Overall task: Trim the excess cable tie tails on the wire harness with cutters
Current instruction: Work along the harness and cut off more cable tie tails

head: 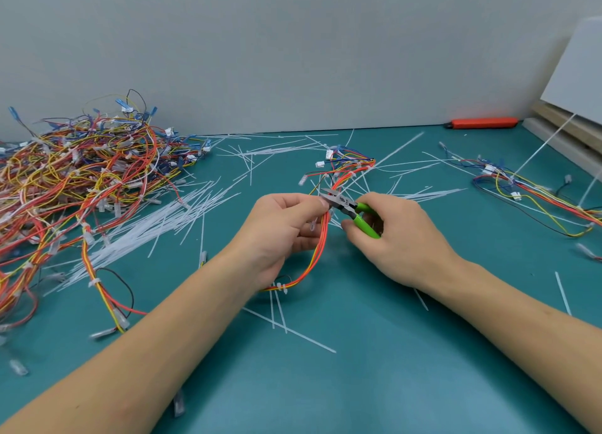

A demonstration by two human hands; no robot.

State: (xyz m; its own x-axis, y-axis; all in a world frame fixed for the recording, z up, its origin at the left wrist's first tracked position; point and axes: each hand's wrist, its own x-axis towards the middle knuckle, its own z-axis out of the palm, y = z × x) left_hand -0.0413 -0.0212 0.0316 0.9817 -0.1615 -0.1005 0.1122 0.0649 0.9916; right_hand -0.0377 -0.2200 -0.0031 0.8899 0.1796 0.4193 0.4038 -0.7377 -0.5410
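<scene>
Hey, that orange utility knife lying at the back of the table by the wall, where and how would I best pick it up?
Grip the orange utility knife across the middle of its long body, coming from above with thumb on the near side. It lies flat, lengthwise along the wall, so only the top and near side look open; the dark tip at its left end is probably the blade end, so avoid it.

Legible text: none in this view.
Cutters: a small mark near the pivot, too blurred to read.
Orange tool by the wall: no lettering discernible.
White board, right: blank face.
</scene>
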